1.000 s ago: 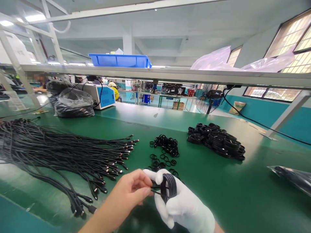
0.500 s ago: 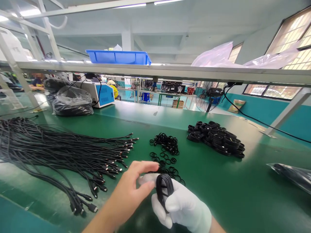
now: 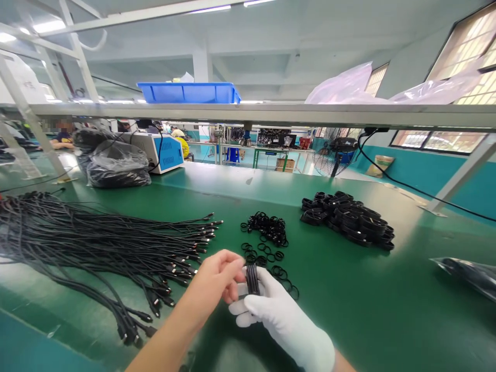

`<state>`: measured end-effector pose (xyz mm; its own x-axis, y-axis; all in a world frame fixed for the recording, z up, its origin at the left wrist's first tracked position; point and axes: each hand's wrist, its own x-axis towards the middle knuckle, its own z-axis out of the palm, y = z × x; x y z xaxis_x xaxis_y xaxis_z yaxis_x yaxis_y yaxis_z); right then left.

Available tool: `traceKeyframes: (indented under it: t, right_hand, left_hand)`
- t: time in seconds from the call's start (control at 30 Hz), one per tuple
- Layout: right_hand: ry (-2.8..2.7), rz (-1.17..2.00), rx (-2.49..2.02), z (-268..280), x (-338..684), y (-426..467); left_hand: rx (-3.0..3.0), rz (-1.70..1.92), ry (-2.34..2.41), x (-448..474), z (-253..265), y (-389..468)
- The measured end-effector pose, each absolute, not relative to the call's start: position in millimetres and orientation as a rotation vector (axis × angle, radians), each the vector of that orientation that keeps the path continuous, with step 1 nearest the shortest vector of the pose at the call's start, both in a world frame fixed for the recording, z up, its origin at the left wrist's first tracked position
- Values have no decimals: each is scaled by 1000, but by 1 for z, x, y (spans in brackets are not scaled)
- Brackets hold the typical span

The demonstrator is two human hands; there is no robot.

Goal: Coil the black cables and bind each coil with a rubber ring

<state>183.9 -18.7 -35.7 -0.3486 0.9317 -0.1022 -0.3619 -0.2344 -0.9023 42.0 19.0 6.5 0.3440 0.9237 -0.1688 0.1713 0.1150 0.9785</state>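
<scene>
In my gloved right hand (image 3: 267, 305) is a small coil of black cable (image 3: 252, 279), gripped between thumb and fingers. My bare left hand (image 3: 219, 279) is at the coil's left edge, its fingers curled and thumb pressed in. Whatever those fingertips hold is hidden. Just beyond the hands, loose black rings (image 3: 265, 249) are spread on the green tabletop (image 3: 349, 305), with a denser heap of rings (image 3: 267, 227) behind them. To the left lies a large bundle of straight black cables (image 3: 116, 237), metal plugs pointing mostly toward my hands.
A pile of coiled black cables (image 3: 349, 217) sits at the right. Farther right is a clear plastic bag (image 3: 465, 276). At the back left stand a filled bag (image 3: 118, 163) and a blue-and-white machine (image 3: 166, 152). A shelf (image 3: 271, 110) with a blue bin (image 3: 189, 93) crosses overhead.
My left hand's fingers, spread apart before, have closed in at the coil. My right hand has turned the coil more edge-on and shifted slightly up and left.
</scene>
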Motion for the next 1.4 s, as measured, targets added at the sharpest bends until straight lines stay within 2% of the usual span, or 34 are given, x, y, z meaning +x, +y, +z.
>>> traceKeyframes:
  t: [0.17, 0.47, 0.67, 0.77, 0.87, 1.07, 1.4]
  right_hand:
    - [-1046, 1854, -661, -34, 188, -18]
    - [-1032, 1884, -835, -34, 189, -21]
    - [-1001, 1915, -783, -35, 189, -20]
    - [-1001, 1901, -806, -36, 189, -19]
    - [-970, 1931, -798, -37, 189, -20]
    - [-993, 1942, -759, -39, 185, -19]
    - [-1005, 1941, -809, -42, 184, -17]
  left_hand:
    - [1330, 686, 1068, 42, 1, 5]
    - [1212, 688, 986, 45, -16, 4]
    - [1199, 742, 912, 45, -22, 4]
    - [1327, 718, 1016, 43, -21, 4]
    - [1590, 841, 1206, 40, -19, 3]
    - [2101, 993, 1240, 42, -25, -4]
    - [1998, 1066, 1333, 45, -34, -3]
